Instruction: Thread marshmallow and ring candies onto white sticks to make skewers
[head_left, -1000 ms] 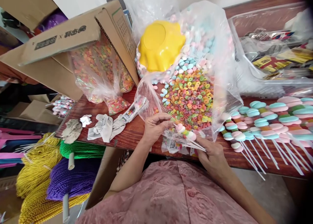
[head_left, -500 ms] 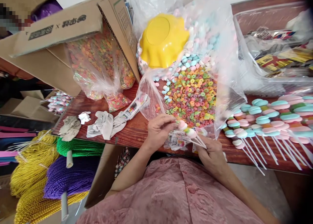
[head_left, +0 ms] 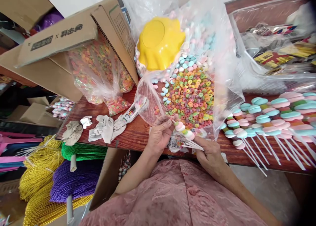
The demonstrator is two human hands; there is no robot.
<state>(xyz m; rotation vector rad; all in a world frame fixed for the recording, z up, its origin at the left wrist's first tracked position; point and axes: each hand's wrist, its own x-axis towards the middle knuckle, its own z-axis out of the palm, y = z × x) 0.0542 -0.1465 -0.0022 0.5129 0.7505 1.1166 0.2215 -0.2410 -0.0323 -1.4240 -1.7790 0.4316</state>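
My right hand is closed around a candy skewer and several bare white sticks that fan out to the left. The skewer carries pink-and-white marshmallows with green gummy rings between them, its tip pointing up and left. At that tip my left hand is pinched, thumb against fingers; whatever lies between them is too small to make out. Just beyond both hands, a heap of colourful gummy rings lies on clear plastic, with pink, blue and white marshmallows behind it.
An upturned yellow bowl rests on the marshmallows. Finished skewers are stacked at right below a clear plastic bin. To the left are a cardboard box with bagged rings, pale gloves and bundled cords.
My left fingers have drawn back slightly from the skewer's tip. The bare sticks in my right hand have swung to point more leftward and spread. The whole view has shifted a little.
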